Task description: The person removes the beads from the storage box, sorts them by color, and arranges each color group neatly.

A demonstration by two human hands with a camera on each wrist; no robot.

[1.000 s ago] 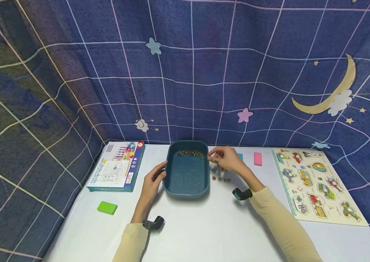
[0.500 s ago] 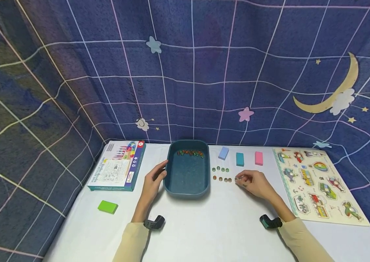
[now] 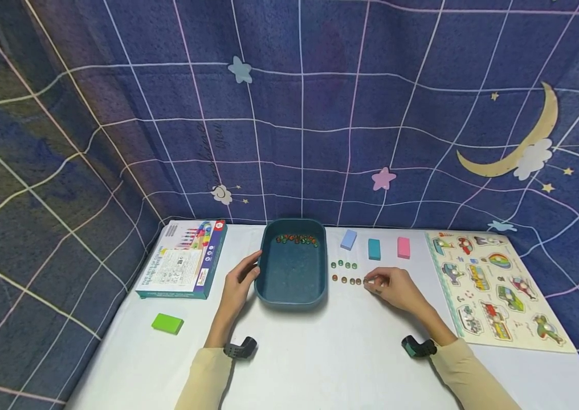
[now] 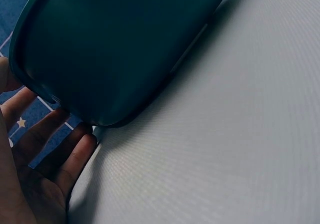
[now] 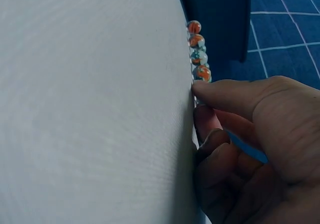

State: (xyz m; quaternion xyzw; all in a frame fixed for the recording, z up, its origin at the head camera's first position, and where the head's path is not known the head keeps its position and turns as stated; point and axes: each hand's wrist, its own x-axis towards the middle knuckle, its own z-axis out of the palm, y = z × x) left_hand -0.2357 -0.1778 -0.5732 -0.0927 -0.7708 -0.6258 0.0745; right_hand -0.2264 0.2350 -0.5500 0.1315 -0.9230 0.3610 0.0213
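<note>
On white cloth (image 3: 320, 359) before a starry curtain (image 3: 327, 151), the right hand (image 3: 393, 288) pinches a marble (image 3: 366, 281) (left hand (image 3: 238, 283) relaxed).

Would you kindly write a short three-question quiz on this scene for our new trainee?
1. True or false: the marbles inside the tray lie towards its far end.
2. Which block lies left of the tray in the head view: A) pink block, B) green block, C) teal block?
3. Fill the blank: the right hand is at the ____ end of the nearer marble row.

Key: 1. True. 2. B. 3. Right.
</note>
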